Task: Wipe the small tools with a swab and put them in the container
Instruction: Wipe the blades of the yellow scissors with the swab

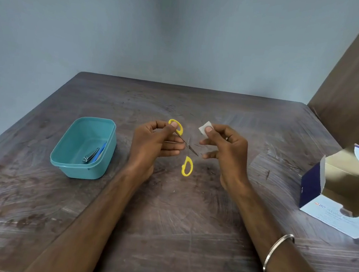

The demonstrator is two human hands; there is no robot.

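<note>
My left hand (158, 142) holds small yellow-handled scissors (187, 166) above the table, thumb on the upper handle loop, blades spread open and the lower loop hanging free. Just to the right, my right hand (223, 149) pinches a small white swab (204, 126) between thumb and forefinger, a short gap away from the blades. A teal plastic container (65, 159) stands on the table to the left; inside lie a metal nail clipper (91, 155) and a blue tool (100, 152).
An open blue and white box of alcohol swabs (314, 194) lies at the right edge of the dark wooden table (165, 223). A grey-blue wall runs behind the table, and a brown panel rises at the far right.
</note>
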